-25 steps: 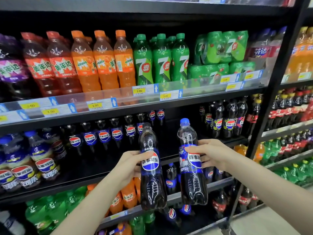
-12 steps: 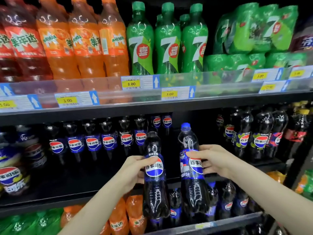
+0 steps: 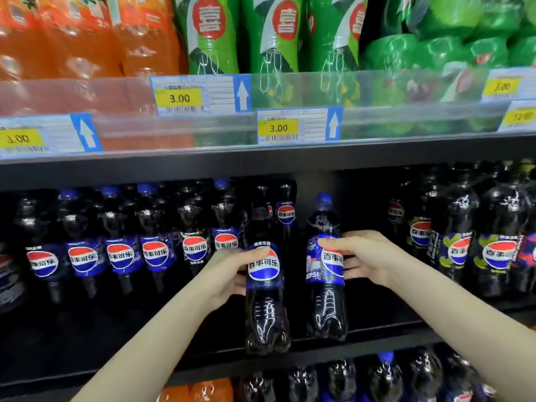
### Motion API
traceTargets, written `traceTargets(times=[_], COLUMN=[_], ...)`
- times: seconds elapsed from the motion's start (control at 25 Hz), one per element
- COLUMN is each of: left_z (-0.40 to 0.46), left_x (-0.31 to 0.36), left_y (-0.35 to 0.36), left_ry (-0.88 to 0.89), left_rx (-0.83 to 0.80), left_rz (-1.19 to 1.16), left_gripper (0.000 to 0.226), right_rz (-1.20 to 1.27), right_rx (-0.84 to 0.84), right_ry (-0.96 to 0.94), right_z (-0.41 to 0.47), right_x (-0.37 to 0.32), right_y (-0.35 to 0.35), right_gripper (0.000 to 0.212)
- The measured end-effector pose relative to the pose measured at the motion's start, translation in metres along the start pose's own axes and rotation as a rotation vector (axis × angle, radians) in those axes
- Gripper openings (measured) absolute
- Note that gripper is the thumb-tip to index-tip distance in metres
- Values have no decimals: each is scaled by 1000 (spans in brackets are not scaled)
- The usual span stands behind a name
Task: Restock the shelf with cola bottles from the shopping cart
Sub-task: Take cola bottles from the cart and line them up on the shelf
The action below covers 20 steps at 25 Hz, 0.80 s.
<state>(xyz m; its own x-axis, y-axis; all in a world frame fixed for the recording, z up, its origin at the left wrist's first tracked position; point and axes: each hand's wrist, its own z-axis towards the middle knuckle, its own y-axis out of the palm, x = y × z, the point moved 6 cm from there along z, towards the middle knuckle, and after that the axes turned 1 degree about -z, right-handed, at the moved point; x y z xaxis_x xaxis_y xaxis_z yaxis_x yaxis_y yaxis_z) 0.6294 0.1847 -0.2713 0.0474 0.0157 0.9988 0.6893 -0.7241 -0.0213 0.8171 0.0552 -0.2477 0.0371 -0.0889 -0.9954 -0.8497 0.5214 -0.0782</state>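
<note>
I hold two cola bottles upright in front of the middle shelf. My left hand grips a black-capped cola bottle at its label, its base over the shelf's front edge. My right hand grips a blue-capped cola bottle at its label; its base is at the shelf board, in a gap between rows. A row of cola bottles stands on the shelf to the left, and darker-labelled cola bottles stand to the right. The shopping cart is out of view.
The shelf above hangs low over the bottle caps, with price tags on a clear rail. On it stand orange soda bottles and green bottles. The shelf below holds more cola and orange bottles.
Both hands have carried their bottles forward and closer to the middle shelf. The view has moved in toward the shelf, and the right bottle now reaches the shelf board.
</note>
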Motion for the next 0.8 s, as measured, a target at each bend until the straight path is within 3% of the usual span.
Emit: traceTargets(times=[0.16,0.28,0.36,0.48,0.8], left_z=[36,58,69,79,91], left_x=[19,22,19,13,1], left_y=[-4,-3,-2,-2,2], left_ry=[95,195,255,315,363], left_rx=[30,21,38,76,55], left_rz=[2,44,46,25,15], left_gripper=[41,29,34,43,52], right_rz=[27,39,31,-36,-45], right_rx=[68,106,162,221,188], right_ry=[-102,-159,-213,-293,-416], right_z=[36,61,73,86,89], right_x=[-18,-18,-15,-7,5], right_y=[-2,0,1,2,12], right_gripper=[28,46,43,58,65])
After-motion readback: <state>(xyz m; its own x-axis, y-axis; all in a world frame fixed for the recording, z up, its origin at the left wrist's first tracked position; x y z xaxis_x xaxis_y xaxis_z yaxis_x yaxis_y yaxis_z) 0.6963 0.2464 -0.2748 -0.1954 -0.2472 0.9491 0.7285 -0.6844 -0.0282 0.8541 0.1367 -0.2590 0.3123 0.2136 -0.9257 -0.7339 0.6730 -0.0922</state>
